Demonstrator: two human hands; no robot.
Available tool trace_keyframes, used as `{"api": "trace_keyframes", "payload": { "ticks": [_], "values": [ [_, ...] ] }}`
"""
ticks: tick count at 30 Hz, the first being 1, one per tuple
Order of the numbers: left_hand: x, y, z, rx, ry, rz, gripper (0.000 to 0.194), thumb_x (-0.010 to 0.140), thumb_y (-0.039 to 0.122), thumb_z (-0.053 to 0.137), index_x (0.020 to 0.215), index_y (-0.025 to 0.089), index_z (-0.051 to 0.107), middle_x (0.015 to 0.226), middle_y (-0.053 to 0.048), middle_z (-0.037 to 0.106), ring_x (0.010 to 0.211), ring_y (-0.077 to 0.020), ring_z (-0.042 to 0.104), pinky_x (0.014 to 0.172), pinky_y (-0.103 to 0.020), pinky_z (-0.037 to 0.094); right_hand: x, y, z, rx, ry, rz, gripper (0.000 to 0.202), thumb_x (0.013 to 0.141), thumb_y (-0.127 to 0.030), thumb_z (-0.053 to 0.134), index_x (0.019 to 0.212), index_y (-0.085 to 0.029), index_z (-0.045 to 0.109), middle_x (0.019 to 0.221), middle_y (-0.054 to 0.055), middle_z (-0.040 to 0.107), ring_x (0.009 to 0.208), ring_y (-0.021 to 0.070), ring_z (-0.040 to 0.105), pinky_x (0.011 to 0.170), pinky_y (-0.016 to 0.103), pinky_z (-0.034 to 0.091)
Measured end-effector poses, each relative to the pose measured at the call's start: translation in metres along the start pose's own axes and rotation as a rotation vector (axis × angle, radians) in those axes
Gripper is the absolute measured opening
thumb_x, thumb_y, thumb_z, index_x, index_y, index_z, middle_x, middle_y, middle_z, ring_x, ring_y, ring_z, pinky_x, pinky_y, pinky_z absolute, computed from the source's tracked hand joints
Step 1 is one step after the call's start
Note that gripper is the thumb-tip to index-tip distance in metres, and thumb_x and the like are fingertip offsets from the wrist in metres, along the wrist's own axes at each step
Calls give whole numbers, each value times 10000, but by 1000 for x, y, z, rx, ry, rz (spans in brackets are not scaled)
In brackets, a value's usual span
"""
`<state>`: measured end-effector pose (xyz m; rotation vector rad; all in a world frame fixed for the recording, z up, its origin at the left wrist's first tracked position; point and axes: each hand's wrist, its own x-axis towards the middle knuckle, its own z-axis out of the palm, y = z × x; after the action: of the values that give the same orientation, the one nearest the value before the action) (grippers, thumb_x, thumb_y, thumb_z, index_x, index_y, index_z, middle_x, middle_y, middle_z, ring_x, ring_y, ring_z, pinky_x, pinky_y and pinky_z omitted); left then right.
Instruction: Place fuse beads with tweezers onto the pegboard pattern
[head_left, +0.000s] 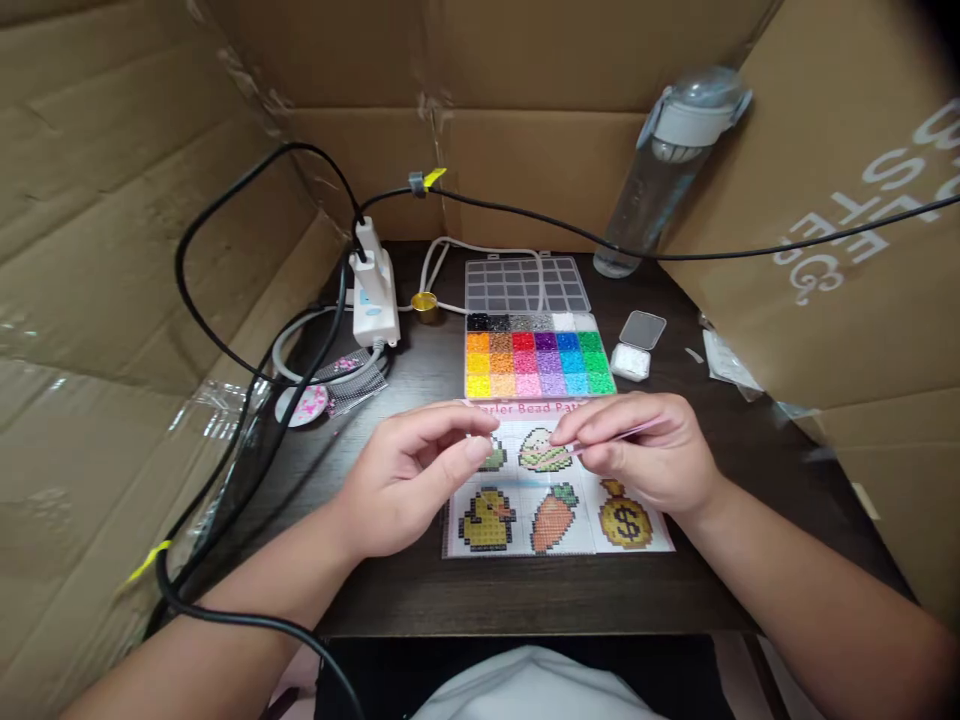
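Observation:
My left hand (420, 470) is held over the left side of a printed bead pattern sheet (521, 545), thumb and fingers apart, nothing visible between them. In my right hand (652, 450), a pair of thin pink tweezers (626, 434) is pinched between thumb and fingers, its tip pointing left over the sheet. The sheet carries pixel pictures of a duck, a carrot, a money bag and others; my hands partly cover the top row. Just behind it lies an open bead box (536, 360), with beads sorted by colour in its compartments.
A small white container (631, 362) with its lid open stands right of the box. A water bottle (667, 170) leans at the back right. Black cables (247, 480) loop from a power strip (373, 300) on the left, near a round white dish (302, 405) with pink bits. Cardboard walls (360, 150) surround the table.

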<state>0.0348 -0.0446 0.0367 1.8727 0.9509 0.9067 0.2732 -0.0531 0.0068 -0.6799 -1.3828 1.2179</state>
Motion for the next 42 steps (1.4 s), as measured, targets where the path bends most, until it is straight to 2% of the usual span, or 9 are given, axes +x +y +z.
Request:
{"api": "trace_keyframes", "payload": {
  "ticks": [3, 5, 8, 11, 15, 19, 24, 29, 42],
  "values": [
    [-3, 0, 3, -166, -5, -112, 162, 860, 306, 615, 946, 210, 713, 802, -55, 723, 525, -122, 566, 421, -263, 434, -1, -2, 1, -19, 10, -1, 91, 730, -230, 838, 806, -256, 795, 833, 47, 794, 750, 201, 746, 674, 336, 636],
    [-5, -3, 1, -173, 32, -134, 146, 850, 300, 635, 927, 204, 714, 790, -48, 719, 514, -114, 555, 420, -260, 426, 0, 0, -4, -41, 12, 24, 67, 746, -238, 826, 804, -247, 794, 828, 47, 791, 764, 200, 744, 692, 335, 632],
    [-5, -9, -3, -18, 113, -87, 111, 859, 282, 629, 887, 211, 710, 801, -34, 715, 557, -118, 578, 465, -265, 446, 0, 7, -17, -111, 2, 85, 31, 767, -229, 803, 796, -228, 794, 813, 49, 789, 774, 193, 741, 699, 314, 619],
    [-5, -17, -9, 239, 184, 55, 87, 868, 245, 615, 852, 226, 698, 805, -18, 706, 661, -137, 622, 556, -277, 474, 0, 15, -28, -183, -13, 174, 44, 764, -251, 797, 770, -209, 793, 764, 52, 783, 671, 172, 722, 581, 270, 585],
    [-3, -25, -15, 457, 208, 201, 63, 847, 212, 621, 834, 226, 681, 771, -3, 691, 665, -144, 619, 587, -289, 467, 0, 22, -29, -264, -43, 250, 67, 750, -254, 796, 751, -187, 795, 732, 62, 780, 583, 142, 691, 514, 231, 546],
    [2, -30, -19, 544, 233, 179, 74, 844, 236, 604, 836, 224, 676, 771, 1, 687, 645, -142, 593, 585, -298, 458, 0, 25, -26, -286, -59, 291, 100, 730, -273, 806, 737, -174, 793, 731, 72, 778, 643, 170, 721, 582, 261, 582],
    [9, -36, -23, 625, 303, 178, 89, 844, 286, 606, 831, 216, 660, 855, -20, 709, 746, -173, 604, 679, -333, 476, 1, 25, -27, -318, -64, 327, 92, 736, -275, 795, 735, -183, 795, 723, 64, 775, 630, 166, 716, 557, 254, 566],
    [11, -42, -25, 613, 245, 177, 102, 853, 288, 605, 835, 204, 660, 852, -21, 715, 802, -185, 640, 810, -362, 494, 1, 24, -27, -316, -88, 332, 106, 741, -293, 788, 743, -187, 793, 734, 65, 778, 670, 188, 734, 596, 279, 577],
    [11, -43, -26, 605, 97, 208, 142, 869, 272, 591, 804, 183, 680, 789, -19, 710, 758, -169, 633, 736, -315, 490, 0, 25, -29, -315, -82, 314, 98, 751, -297, 783, 727, -203, 795, 725, 54, 779, 655, 179, 727, 580, 273, 560]
  ]
}}
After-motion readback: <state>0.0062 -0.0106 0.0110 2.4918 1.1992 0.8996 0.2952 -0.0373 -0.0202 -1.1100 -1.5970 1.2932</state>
